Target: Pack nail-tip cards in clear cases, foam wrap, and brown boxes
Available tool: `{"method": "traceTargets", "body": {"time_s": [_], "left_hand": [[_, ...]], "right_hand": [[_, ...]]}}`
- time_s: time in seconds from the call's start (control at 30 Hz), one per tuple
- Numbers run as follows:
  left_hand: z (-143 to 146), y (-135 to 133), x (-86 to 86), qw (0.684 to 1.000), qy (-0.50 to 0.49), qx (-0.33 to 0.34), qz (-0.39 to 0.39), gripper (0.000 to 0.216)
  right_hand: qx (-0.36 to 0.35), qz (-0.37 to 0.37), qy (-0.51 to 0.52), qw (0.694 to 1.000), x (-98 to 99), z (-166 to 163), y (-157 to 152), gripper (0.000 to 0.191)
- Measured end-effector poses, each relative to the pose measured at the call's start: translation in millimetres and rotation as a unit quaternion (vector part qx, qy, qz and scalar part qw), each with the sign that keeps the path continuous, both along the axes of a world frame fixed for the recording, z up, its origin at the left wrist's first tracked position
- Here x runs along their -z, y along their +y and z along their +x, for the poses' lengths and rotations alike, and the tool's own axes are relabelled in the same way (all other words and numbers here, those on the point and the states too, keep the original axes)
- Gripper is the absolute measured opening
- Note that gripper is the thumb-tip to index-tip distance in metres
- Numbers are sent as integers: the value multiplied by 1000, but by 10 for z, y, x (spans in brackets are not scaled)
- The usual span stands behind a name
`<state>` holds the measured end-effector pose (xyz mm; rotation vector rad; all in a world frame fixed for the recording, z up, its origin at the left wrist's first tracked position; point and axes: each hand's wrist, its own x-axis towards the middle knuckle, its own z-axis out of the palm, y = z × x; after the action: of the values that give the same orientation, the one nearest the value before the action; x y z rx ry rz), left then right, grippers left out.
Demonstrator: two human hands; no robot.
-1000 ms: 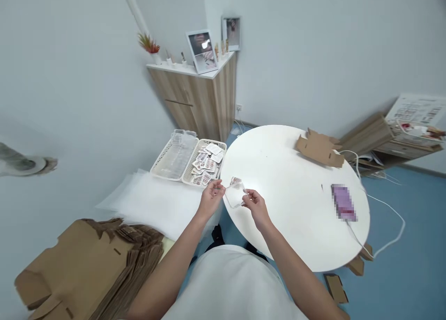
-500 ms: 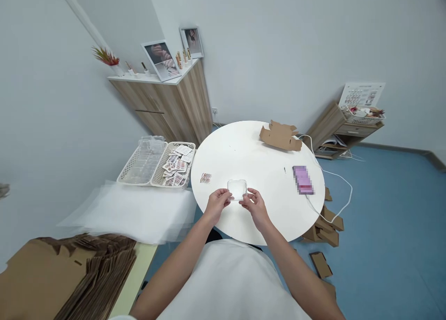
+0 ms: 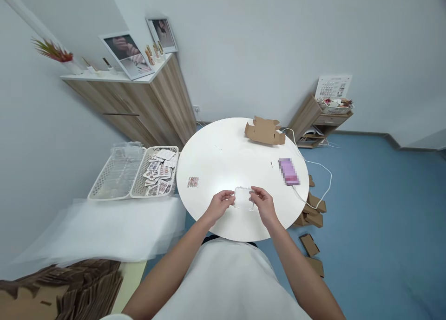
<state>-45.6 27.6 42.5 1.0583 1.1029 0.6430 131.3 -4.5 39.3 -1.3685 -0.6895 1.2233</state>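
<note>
A small clear plastic box (image 3: 244, 199) is between my two hands, above the near part of the round white table (image 3: 223, 157). My left hand (image 3: 220, 204) pinches its left edge, and my right hand (image 3: 264, 203) grips the right edge. Whether its lid is fully closed I cannot make out. Left of the hands, a small sheet of press-on nails (image 3: 193, 182) lies flat on the tabletop. Toward the far side sits an unfolded brown cardboard box (image 3: 265, 131).
A blurred purple phone-like object (image 3: 289, 172) with a white cable lies on the right. At left stand a basket of clear boxes (image 3: 114, 176) and a basket of nail packets (image 3: 137, 185). Translucent sheets (image 3: 104, 231) and flattened cardboard (image 3: 87, 287) are nearer; small cartons (image 3: 309, 244) lie on the floor.
The camera view has turned, so the room's furniture appears farther left. Both hands still hold the clear box, which sits slightly farther right and lower in view.
</note>
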Motion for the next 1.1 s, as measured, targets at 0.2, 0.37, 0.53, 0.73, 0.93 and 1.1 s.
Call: {"method": "traceTargets", "body": {"time_s": [0.2, 0.37, 0.53, 0.73, 0.93, 1.1], "left_hand": [[-49, 56, 51, 999, -39, -4, -23, 34], [-166, 108, 166, 997, -54, -15, -52, 34], [-138, 48, 266, 996, -55, 3, -64, 34], [-84, -25, 180, 993, -25, 69, 89, 72], [125, 27, 59, 961, 51, 154, 223, 84], [342, 34, 44, 957, 50, 141, 248, 71]], "right_hand": [[14, -10, -3, 1000, -10, -137, 13, 37], [47, -21, 24, 998, 43, -263, -143, 33], [11, -59, 26, 998, 50, -317, -329, 31], [52, -51, 11, 997, 40, -200, -404, 33], [24, -59, 11, 998, -22, 82, -428, 31], [-50, -47, -35, 997, -81, 378, -410, 32]]}}
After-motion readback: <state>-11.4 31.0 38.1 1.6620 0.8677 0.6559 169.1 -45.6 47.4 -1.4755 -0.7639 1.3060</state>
